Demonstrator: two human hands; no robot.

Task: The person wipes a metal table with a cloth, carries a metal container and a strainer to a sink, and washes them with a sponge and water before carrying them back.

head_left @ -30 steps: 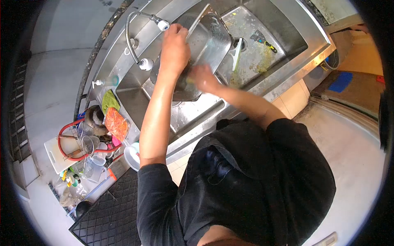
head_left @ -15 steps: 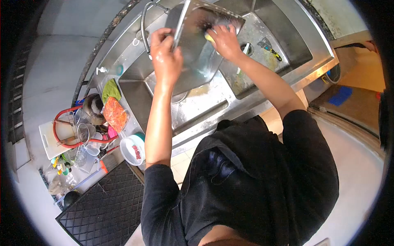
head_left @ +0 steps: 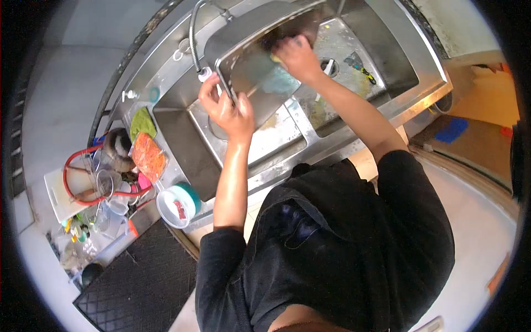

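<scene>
Steel tray [head_left: 260, 66], wet and streaked, gripped by left hand [head_left: 227, 108].

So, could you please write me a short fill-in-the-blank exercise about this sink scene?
The left hand grips the edge of a steel ___.
The right hand presses a yellow ___ against it.
Both hands work above the steel ___.
Missing words: tray; sponge; sink.

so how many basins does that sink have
2: the left basin lies under the metal tray gripped by the left hand; the right basin lies beyond the right hand and its sponge.
</scene>
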